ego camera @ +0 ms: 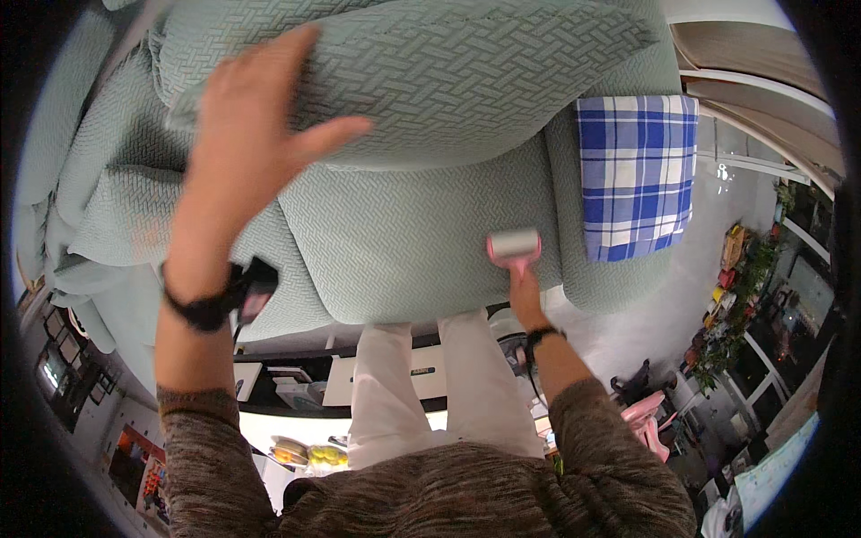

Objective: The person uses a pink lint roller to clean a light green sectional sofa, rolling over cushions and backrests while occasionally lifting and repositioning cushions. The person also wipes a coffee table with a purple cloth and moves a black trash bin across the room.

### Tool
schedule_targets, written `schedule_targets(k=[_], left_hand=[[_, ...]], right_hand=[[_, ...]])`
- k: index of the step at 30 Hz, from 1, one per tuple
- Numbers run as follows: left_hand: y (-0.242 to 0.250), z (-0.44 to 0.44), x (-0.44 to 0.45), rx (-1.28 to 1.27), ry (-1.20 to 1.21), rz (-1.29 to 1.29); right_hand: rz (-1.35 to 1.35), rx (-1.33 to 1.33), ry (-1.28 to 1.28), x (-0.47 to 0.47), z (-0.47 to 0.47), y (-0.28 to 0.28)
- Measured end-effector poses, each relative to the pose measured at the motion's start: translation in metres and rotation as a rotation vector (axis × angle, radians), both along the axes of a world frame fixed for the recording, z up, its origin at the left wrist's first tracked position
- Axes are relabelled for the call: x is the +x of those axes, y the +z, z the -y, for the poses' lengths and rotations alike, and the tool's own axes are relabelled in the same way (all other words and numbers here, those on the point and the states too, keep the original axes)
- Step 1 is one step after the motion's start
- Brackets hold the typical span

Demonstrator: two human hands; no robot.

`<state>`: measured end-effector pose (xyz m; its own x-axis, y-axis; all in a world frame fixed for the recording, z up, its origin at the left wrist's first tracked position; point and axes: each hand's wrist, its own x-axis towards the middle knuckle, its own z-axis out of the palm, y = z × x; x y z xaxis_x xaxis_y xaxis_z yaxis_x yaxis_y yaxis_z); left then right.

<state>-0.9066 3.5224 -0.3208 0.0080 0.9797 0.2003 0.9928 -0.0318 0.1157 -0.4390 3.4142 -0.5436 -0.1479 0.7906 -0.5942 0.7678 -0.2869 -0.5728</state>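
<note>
My left hand [249,134] is raised with its fingers apart and thumb spread, blurred by motion, over the left part of a large pale green back cushion [444,87]; it holds nothing. My right hand [526,296] grips the pink handle of a lint roller [514,247], whose white roll lies at the right part of the green seat cushion [410,235]. Whether the roll touches the fabric I cannot tell. A folded blue and white plaid cloth [639,175] lies on the sofa's armrest, right of the roller. Both my wrists wear black bands.
More sofa cushions [134,208] extend at the left. Behind my legs stands a white table [303,427] with fruit in bags [326,456]. A pink plastic object [647,420] is at the lower right. Potted plants [740,316] line the windows at the far right.
</note>
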Motion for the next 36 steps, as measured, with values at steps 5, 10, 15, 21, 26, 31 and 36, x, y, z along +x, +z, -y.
schedule_targets(k=[5, 10, 15, 21, 26, 31, 36], left_hand=[[-0.016, 0.003, 0.004, -0.314, 0.219, 0.094], [0.047, 0.129, -0.015, -0.179, 0.394, 0.386], [0.111, 0.241, -0.031, -0.161, 0.822, 0.614], [0.11, 0.32, -0.034, -0.352, 0.861, 0.52], [0.101, 0.35, -0.023, -0.327, 0.881, 0.486], [0.126, 0.342, -0.023, -0.285, 0.696, 0.352], [0.139, 0.273, -0.025, -0.23, 0.245, 0.261]], right_hand=[[0.166, -0.116, 0.048, 0.07, 0.065, 0.053], [-0.204, 0.214, 0.021, -0.015, -0.042, 0.022], [-0.323, 0.167, 0.011, -0.195, -0.166, -0.028], [-0.156, -0.068, 0.112, -0.129, -0.04, -0.055], [0.077, -0.144, 0.332, 0.057, 0.109, 0.048], [-0.042, -0.078, 0.163, 0.017, 0.075, 0.05], [-0.104, -0.135, 0.113, -0.089, 0.007, -0.017]])
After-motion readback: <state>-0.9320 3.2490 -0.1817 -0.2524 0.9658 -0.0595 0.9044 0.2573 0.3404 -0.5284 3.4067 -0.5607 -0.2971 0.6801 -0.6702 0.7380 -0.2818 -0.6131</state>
